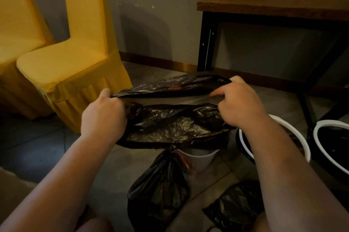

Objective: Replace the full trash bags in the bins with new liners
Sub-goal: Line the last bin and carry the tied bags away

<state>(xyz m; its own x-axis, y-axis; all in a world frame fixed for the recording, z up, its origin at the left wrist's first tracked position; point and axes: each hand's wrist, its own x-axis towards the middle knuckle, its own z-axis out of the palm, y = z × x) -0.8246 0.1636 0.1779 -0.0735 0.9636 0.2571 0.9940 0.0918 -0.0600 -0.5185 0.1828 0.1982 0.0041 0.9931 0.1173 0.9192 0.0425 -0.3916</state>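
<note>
A new black liner (173, 126) is stretched wide open between my hands above a small white bin (196, 158). My left hand (103, 113) grips the liner's left rim and my right hand (239, 103) grips its right rim, fingers curled into the plastic. The bin stands on the floor under the liner, and only its lower front shows. A tied full black bag (158, 190) with a red tie stands in front of the bin. A second full black bag (234, 205) lies at the lower right, partly behind my right forearm.
Two more white-rimmed bins with black liners stand at right: bin (300, 137) and bin (332, 141). A wooden table with black metal legs (205, 47) and a plant is behind them. Yellow-covered chairs (75, 58) stand at left on the tiled floor.
</note>
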